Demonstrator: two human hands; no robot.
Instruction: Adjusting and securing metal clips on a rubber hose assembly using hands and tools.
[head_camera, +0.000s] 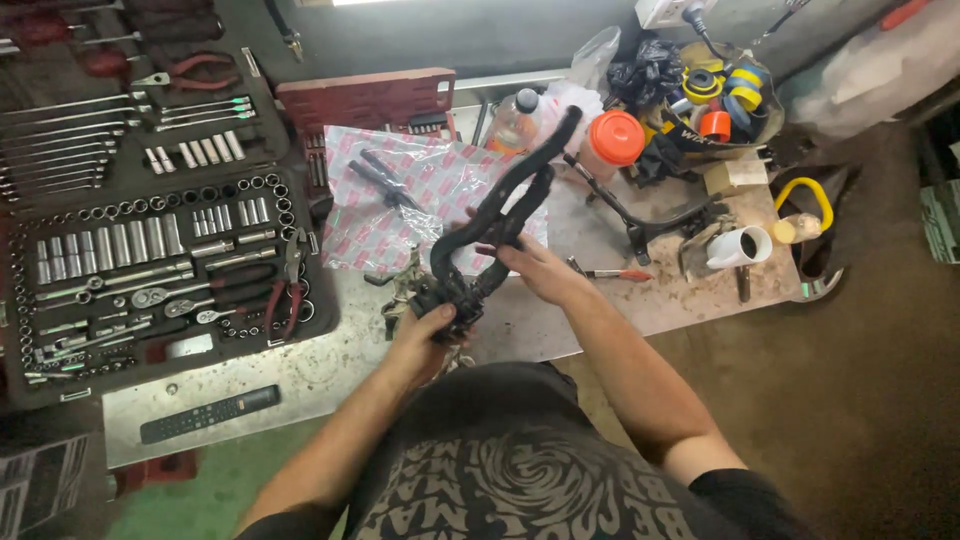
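I hold a large pair of black long-handled pliers (500, 205) above the workbench, handles pointing up and away. My left hand (425, 335) grips the jaw end, which is closed around a dark metal part (440, 295). My right hand (535, 268) holds the lower handle near the middle. Both arms are bare and reach out over my dark printed shirt.
An open socket and wrench set (150, 220) fills the left of the stained workbench (330, 365). A black remote (210, 413) lies near the front edge. Pink-printed plastic bags (400, 200), an orange-capped bottle (612, 140), a white cup (745, 245), tape rolls and black levers crowd the back right.
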